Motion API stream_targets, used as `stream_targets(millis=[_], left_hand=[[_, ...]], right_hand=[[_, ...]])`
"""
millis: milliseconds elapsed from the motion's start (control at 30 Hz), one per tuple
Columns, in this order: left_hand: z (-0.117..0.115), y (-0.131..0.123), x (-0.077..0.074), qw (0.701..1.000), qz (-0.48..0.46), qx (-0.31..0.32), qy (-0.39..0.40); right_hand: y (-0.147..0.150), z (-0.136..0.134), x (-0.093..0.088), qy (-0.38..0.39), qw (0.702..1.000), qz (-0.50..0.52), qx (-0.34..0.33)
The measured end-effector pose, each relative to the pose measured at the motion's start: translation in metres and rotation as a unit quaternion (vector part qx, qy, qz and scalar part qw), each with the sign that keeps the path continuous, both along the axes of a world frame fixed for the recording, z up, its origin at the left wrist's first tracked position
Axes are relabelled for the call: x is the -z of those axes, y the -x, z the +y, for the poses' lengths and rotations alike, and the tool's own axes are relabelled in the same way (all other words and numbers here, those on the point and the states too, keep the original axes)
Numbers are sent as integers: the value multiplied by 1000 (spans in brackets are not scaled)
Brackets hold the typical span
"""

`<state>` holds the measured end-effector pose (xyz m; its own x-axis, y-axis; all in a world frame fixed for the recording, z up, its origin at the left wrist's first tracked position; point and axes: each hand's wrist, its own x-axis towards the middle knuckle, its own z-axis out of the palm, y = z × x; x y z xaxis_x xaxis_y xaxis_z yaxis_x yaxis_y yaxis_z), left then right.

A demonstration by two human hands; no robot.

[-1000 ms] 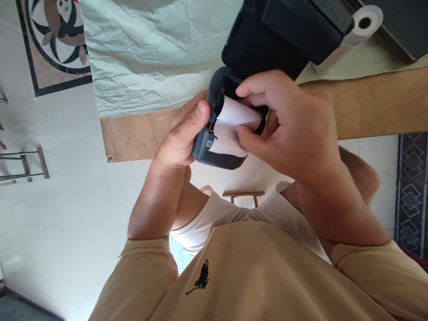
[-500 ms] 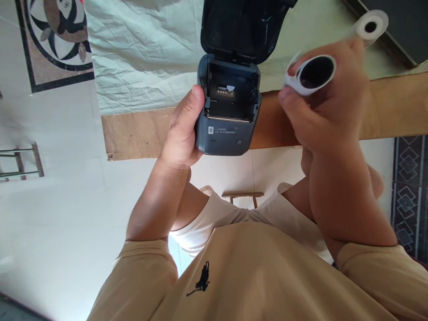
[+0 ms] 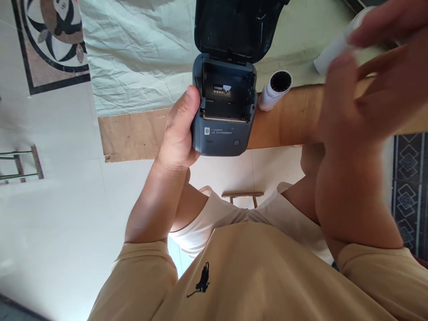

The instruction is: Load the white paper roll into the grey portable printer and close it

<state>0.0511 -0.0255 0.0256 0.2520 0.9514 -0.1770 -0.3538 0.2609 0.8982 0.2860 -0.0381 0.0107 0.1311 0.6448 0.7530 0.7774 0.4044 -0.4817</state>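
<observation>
My left hand (image 3: 179,129) is closed around the side of a dark blue-grey label printer (image 3: 222,138), thumb on its left edge. The printer's black lid (image 3: 236,26) is raised, and its paper bay holds no roll. Just right of the printer, a small white tube-like roll (image 3: 269,96) with a dark hollow core stands on the table edge. At the upper right my right hand (image 3: 377,84) is blurred, its fingers apart. It is beside a taller white roll (image 3: 334,51), partly covered by the fingers; whether they touch it cannot be made out.
A pale green cloth (image 3: 143,58) covers the table, leaving a brown wooden edge (image 3: 133,133) along the front. Behind my right hand is part of a dark object (image 3: 359,5). A small wooden stool (image 3: 242,195) is below, between my legs.
My right hand has let go of the small white roll, which now stands beside the printer. The hand has moved up and right to the other roll. The left hand still holds the printer.
</observation>
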Motion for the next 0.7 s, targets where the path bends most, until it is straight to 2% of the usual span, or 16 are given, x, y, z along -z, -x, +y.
stream_targets(millis=[33,67,200,267,367,467,533,600,700], left_hand=[[0,0,-1,1000,2,11,-1],[-1,-1,-1,1000,6,17,-2],[0,-1,-2,999,33,-35,7],[1,2,0,999,33,-16,12],[4,6,3,1000,12,11,13],[3,3,-1,1000,2,1,18],[0,-2,-4,1000,-1,-21,23],[-2,-6,-7,999,-6,-44,24],[-4,-10,-9,999,-16,-37,27]], right_hand=[[-10,3,4,14,998,4,60],[-20,7,9,33,996,-11,82],[-39,22,28,75,995,-37,46],[-37,25,31,73,997,-30,27],[-29,22,27,95,995,-35,12],[-22,16,18,142,988,-51,-22],[-20,13,13,146,986,-60,-42],[-18,12,11,150,985,-71,-39],[-17,12,13,166,983,-81,-9]])
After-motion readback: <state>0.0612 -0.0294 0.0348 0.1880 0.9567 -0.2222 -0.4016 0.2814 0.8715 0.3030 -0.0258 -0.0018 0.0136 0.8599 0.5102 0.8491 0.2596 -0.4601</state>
